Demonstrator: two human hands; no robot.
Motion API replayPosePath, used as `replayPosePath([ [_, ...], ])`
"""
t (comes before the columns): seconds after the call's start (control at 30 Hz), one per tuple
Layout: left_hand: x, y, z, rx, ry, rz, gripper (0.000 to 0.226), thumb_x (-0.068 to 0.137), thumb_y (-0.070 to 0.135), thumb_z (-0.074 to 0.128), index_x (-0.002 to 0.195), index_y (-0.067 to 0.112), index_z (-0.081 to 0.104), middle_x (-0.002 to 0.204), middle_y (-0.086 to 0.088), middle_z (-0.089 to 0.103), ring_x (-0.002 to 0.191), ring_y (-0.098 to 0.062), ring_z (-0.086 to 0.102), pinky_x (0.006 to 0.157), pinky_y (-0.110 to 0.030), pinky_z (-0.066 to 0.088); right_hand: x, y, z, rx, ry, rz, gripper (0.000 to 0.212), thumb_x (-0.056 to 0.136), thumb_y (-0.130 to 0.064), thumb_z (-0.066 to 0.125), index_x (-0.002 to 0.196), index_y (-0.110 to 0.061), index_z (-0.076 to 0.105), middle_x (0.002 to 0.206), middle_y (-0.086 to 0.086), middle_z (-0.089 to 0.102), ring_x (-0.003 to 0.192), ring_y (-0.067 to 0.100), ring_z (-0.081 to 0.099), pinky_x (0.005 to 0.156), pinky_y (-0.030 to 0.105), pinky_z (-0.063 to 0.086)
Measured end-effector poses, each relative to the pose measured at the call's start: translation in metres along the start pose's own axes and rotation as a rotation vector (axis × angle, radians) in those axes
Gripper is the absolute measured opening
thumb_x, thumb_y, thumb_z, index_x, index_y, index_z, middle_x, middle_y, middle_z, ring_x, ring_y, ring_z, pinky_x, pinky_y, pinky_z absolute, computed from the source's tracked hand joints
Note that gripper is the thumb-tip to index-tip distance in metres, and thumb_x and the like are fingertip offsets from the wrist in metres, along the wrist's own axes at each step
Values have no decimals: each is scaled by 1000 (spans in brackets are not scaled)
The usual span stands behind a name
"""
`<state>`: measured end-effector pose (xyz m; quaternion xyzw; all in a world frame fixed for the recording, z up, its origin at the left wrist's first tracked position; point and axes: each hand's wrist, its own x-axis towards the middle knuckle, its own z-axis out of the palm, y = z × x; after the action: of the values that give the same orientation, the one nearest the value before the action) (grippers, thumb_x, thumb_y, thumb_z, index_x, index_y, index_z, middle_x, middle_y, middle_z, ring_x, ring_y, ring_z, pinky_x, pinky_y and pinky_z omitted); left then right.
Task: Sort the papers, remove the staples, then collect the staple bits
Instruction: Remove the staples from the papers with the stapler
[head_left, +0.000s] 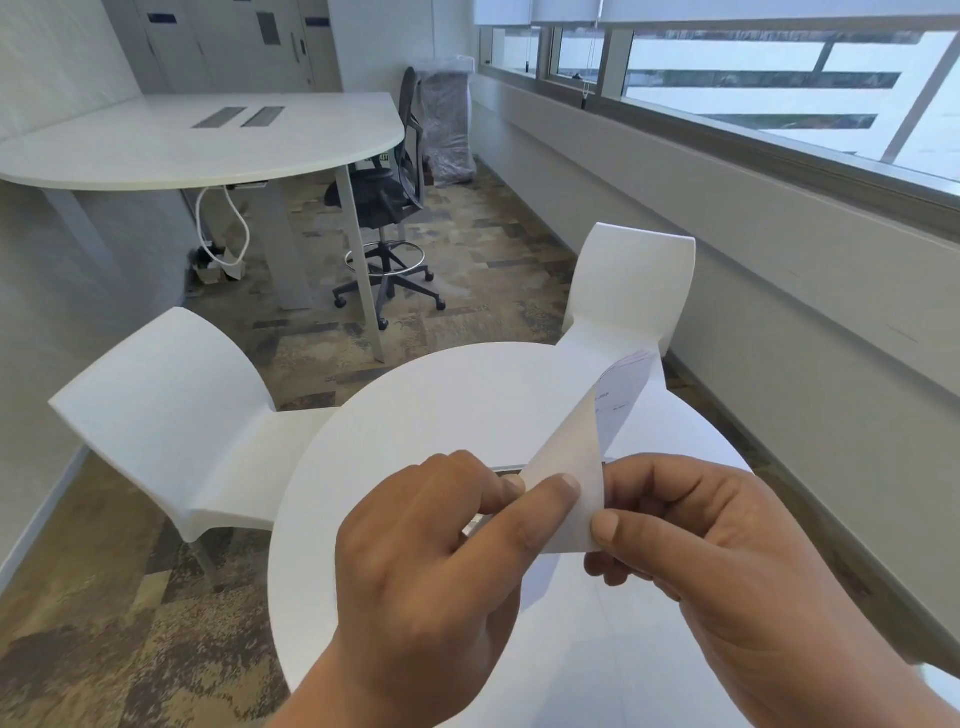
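Note:
Both of my hands hold a small bundle of white papers above the round white table. My left hand pinches the bundle's lower left corner between thumb and forefinger. My right hand grips the lower right edge. The sheets curl upward and away, with faint print showing on the inner page near the top. A thin metal object lies on the table behind my left fingers, mostly hidden. No staple is visible.
Two white plastic chairs stand at the table, one at the left, one at the far right. Beyond are a large white desk and a black office chair. A windowed wall runs along the right.

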<state>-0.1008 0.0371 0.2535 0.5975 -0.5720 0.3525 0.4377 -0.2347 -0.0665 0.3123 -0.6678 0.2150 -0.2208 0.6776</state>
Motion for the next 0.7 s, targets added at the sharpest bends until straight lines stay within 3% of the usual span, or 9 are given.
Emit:
replayPosePath([
  [0.2, 3, 1, 1, -33, 24, -18, 10, 99, 11, 57, 93, 15, 64, 61, -11, 60, 49, -27, 58, 43, -34, 43, 2, 4, 0, -3, 4, -3, 16, 62, -9, 64, 70, -11, 77, 59, 10, 69, 49, 12, 60, 49, 16, 45],
  [0.4, 0, -2, 3, -79, 19, -82, 13, 93, 4, 60, 95, 16, 65, 63, -8, 54, 53, -22, 50, 47, -31, 38, 4, 4, -2, 12, -20, -13, 14, 63, -12, 66, 71, -11, 77, 58, 7, 68, 50, 12, 60, 49, 16, 45],
  [0.47, 2, -5, 3, -168, 14, -187, 18, 89, 4, 62, 98, 20, 66, 68, -5, 54, 59, -16, 50, 51, -28, 40, 5, 4, -3, 28, -37, -12, 21, 56, -23, 80, 74, -13, 78, 64, 8, 72, 52, 13, 61, 50, 18, 47],
  [0.53, 8, -7, 2, -284, 18, -365, 16, 87, 16, 66, 100, 25, 69, 74, 6, 59, 67, -7, 55, 56, -23, 44, 6, 6, -6, 30, -21, -16, 58, 32, -49, 92, 78, -15, 79, 75, 12, 76, 54, 14, 63, 51, 19, 49],
  [0.6, 16, -9, -1, -388, 30, -599, 10, 88, 30, 70, 97, 30, 74, 75, 13, 63, 71, -10, 61, 62, -18, 45, 8, 8, -8, 53, 42, -15, 76, 22, -65, 88, 79, -15, 79, 78, 14, 76, 54, 15, 64, 50, 20, 50],
  [0.7, 27, -12, -4, -592, 30, -887, 13, 86, 39, 70, 91, 33, 80, 78, 1, 72, 75, -22, 67, 66, -32, 54, 10, 9, -15, 57, 98, -9, 83, 15, -65, 88, 78, -12, 79, 76, 16, 76, 52, 17, 64, 48, 21, 50],
])
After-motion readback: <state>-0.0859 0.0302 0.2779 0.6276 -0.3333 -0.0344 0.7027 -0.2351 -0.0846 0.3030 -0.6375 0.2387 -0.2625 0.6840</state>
